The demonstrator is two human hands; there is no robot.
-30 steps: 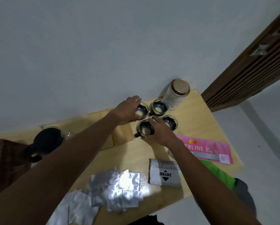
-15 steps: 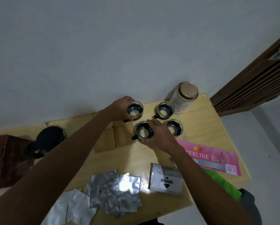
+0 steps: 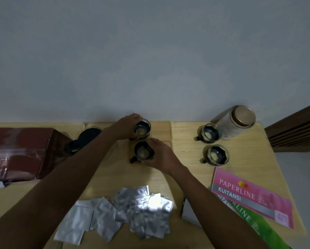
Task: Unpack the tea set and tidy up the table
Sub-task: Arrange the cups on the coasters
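Note:
On the pale wooden table, my left hand grips a small dark glass tea cup near the back wall. Just in front of it, my right hand holds a second cup by its right side, its handle pointing left. Both cups sit over square wooden coasters. Two more cups stand apart at the right, beside a tall tin with a copper lid. A dark teapot stands left of my left forearm.
A dark red box lies at the left. Several silver foil sachets are heaped near the front edge. Pink and green Paperline booklets lie at the front right. A brown slatted door is beyond the table's right end.
Both hands have carried their cups leftward, away from the other two cups and the tin, onto the wooden coasters. The camera view has shifted left as well.

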